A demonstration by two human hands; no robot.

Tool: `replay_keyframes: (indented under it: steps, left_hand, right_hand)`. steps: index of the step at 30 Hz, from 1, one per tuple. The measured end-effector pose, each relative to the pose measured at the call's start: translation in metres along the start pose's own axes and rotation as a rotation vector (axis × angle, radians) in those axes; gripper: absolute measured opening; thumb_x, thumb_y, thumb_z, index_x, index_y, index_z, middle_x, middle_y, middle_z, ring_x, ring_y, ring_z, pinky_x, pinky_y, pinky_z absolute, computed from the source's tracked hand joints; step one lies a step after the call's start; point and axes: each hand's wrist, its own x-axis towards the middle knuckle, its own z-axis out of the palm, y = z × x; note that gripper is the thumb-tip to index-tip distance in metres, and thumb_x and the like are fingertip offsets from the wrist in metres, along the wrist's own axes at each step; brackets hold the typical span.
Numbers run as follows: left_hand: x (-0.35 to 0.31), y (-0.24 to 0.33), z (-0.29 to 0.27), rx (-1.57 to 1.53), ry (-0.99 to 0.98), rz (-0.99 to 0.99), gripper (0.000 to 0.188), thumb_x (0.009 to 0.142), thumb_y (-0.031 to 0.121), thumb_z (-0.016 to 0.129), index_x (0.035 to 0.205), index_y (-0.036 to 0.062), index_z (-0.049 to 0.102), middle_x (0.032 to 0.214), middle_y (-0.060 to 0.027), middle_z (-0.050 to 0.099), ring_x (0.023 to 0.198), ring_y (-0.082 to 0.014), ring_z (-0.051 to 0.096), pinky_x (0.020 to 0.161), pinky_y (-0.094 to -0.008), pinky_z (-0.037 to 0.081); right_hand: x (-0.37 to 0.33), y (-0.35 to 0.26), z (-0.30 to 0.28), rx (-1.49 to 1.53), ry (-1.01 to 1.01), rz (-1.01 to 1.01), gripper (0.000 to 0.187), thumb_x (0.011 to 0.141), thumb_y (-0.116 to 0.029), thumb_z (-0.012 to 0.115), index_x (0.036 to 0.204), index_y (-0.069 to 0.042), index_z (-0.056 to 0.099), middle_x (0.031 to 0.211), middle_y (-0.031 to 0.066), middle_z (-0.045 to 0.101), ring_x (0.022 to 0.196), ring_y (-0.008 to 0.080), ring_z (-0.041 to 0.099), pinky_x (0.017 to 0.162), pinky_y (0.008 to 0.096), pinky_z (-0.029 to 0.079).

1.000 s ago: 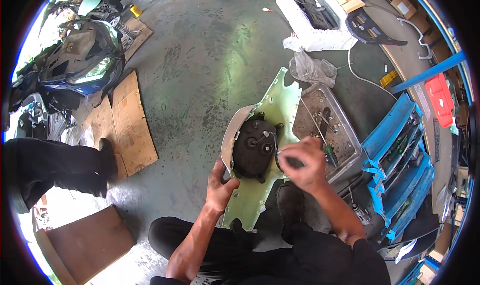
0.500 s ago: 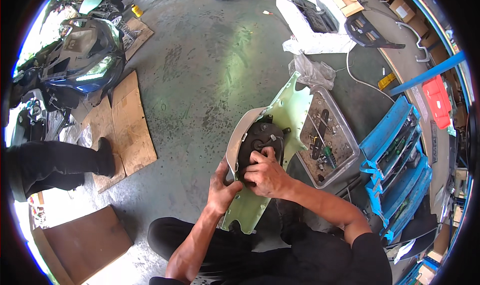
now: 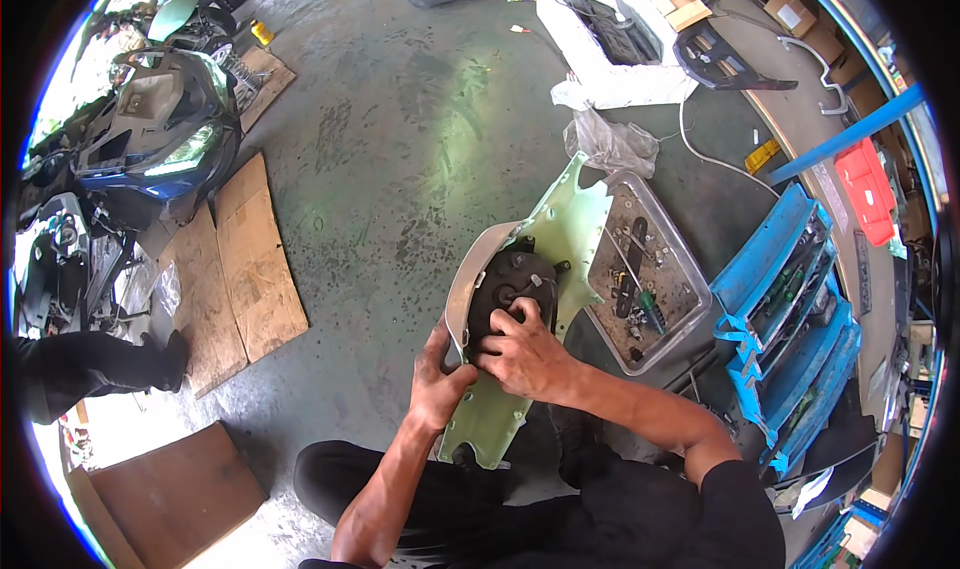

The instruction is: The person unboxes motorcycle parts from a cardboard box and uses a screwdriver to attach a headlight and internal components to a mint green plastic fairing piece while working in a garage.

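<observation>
Above my lap stands a pale green scooter front panel (image 3: 570,219), its inner side facing me. A round black headlight housing (image 3: 510,279) sits in it, with a thin wire near its middle. My left hand (image 3: 437,384) grips the panel's left edge, thumb on the inner side and fingers behind. My right hand (image 3: 527,357) is closed against the back of the housing, fingers bent. Whatever is between its fingertips is hidden.
Right of the panel lies a clear tray (image 3: 690,314) with screws and a green-handled screwdriver (image 3: 652,309). Beyond it stands a blue toolbox (image 3: 765,259). A white foam box (image 3: 640,87) is farther off. At left are cardboard (image 3: 260,259), a scooter (image 3: 165,119) and another person's leg (image 3: 90,364).
The other person's leg has drawn back to the left, off the cardboard. My view has shifted slightly. Both my hands keep nearly the same places on the panel and housing.
</observation>
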Motion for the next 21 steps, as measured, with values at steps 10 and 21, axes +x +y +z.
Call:
replay_keyframes:
  steps: [10, 21]
  left_hand:
    - [0.003, 0.0, -0.001, -0.029, -0.013, 0.017, 0.078, 0.067, -0.002, 0.054, 0.144, 0.0046, 0.041, 0.126, -0.0089, 0.057, 0.105, -0.0155, 0.057, 0.087, -0.0288, 0.049]
    - [0.007, -0.004, -0.022, -0.241, 0.09, 0.003, 0.083, 0.063, -0.004, 0.053, 0.144, 0.0, 0.038, 0.145, -0.0136, 0.044, 0.139, -0.0229, 0.033, 0.112, -0.0318, 0.027]
  right_hand:
    - [0.003, 0.004, -0.017, -0.006, 0.033, 0.015, 0.013, 0.067, -0.023, 0.072, 0.079, -0.017, 0.071, 0.105, -0.0025, 0.058, 0.095, 0.0201, 0.052, 0.087, 0.0479, 0.036]
    - [-0.234, 0.15, 0.058, -0.249, 0.045, 1.043, 0.059, 0.078, -0.021, 0.073, 0.131, -0.01, 0.05, 0.113, 0.0164, 0.063, 0.106, 0.0375, 0.059, 0.09, 0.0483, 0.045]
